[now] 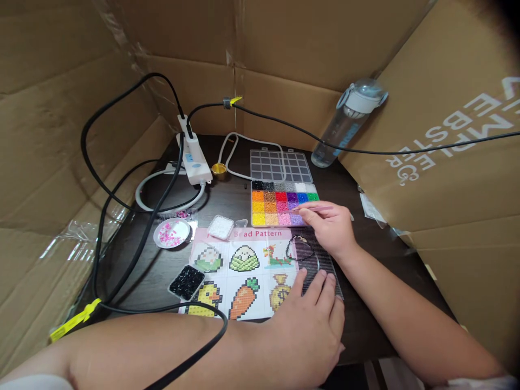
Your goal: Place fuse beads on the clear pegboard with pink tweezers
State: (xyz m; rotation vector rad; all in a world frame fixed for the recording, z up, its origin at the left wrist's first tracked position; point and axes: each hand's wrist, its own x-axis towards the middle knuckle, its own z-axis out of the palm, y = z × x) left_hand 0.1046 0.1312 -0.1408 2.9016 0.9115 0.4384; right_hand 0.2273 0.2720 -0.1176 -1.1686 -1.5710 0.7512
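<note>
My right hand (331, 225) pinches pink tweezers (317, 209), whose tips reach over the purple and pink compartments of the bead box (264, 222). Flat on the lower edge of a dark mesh pegboard (325, 260) lies my left hand (311, 314), its fingers spread. Just above those fingers, a partial outline of dark beads (298, 257) shows on the pegboard. Beside it is a printed bead pattern sheet (264, 309) with a carrot, a money bag and other pictures. A small box of black beads (187, 282) and one of white beads (220, 226) rest on the sheet.
A round dish of pink and white beads (171, 233) sits at the left. Behind are a power strip (195, 160), a small gold cup (219, 171) and a leaning water bottle (345, 124). Black cables (150, 216) cross the left side. Cardboard walls (284, 70) surround the table.
</note>
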